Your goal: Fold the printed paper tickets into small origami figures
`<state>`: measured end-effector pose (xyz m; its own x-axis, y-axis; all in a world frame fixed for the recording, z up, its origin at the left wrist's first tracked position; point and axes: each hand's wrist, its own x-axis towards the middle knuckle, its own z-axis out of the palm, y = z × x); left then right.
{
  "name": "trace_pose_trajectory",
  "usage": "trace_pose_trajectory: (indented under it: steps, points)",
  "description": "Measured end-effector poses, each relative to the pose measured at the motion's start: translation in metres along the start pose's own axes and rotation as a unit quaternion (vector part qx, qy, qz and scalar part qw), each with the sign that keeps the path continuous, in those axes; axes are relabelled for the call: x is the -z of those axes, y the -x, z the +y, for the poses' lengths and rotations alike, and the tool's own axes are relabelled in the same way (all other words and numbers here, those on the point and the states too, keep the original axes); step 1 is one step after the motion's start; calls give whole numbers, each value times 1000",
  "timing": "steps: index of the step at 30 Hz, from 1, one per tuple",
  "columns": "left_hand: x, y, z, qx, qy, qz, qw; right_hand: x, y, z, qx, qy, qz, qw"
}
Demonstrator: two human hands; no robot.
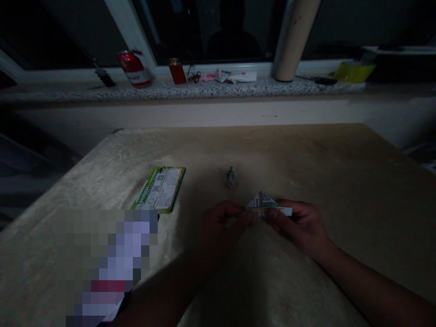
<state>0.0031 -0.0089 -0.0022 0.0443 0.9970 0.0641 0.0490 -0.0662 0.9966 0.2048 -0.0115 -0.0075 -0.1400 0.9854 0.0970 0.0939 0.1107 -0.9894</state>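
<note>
Both hands pinch a small piece of printed paper (261,200), folded to a triangular peak above a flat strip along its lower edge. My left hand (226,222) is closed on its left end, thumb in front. On the right half, my right hand (299,222) grips it with the thumb pressed to the strip; a pale end of the strip sticks out past the thumb. Just beyond the hands, a small folded paper piece (230,177) with green and white print stands on the table (299,154).
Left of the hands lies a green printed packet (160,188); a pixelated patch (119,263) covers something nearer. On the granite windowsill (153,93) stand a red can (134,68), an orange-red container (177,71), a crumpled wrapper (238,76), a cardboard tube (294,45) and a yellow object (354,71).
</note>
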Motion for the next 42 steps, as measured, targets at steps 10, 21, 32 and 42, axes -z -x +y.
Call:
trace_pose_trajectory:
  steps: [10, 21, 32, 42]
  points:
    - [-1, -7, -3, 77, 123, -46, 988, 2, -3, 0, -30, -32, 1, 999]
    - [-1, -12, -6, 113, 190, -105, 970, -5, -5, -4, -33, -19, -34, 999]
    - [23, -25, 3, 166, 104, -161, 967, 2, -6, 3, -65, -32, -23, 997]
    - [22, -23, 4, 126, 51, -94, 986, 5, -7, 1, -54, -21, -25, 998]
